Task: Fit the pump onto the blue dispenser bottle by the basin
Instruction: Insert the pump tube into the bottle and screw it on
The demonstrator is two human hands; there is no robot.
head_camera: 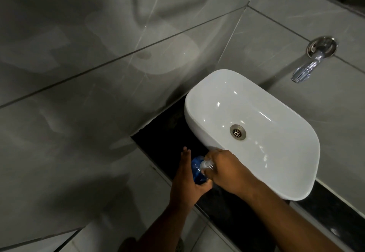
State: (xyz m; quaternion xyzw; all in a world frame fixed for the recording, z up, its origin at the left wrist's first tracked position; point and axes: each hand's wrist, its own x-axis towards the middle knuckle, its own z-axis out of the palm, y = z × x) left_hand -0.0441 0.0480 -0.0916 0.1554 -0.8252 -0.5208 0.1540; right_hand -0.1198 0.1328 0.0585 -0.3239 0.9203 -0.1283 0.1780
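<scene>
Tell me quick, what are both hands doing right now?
The left hand holds the blue bottle.
The right hand grips the pump at the bottle's top.

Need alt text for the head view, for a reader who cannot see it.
A person's left hand holds a blue bottle over a dark counter while the right hand grips the pump at its top. A white basin sits beside them, below a wall tap.

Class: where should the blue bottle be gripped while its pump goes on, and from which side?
Grip the blue bottle by its body, from its left, as the left hand does: the right hand holds the pump at the neck, and the basin crowds the right.
</scene>
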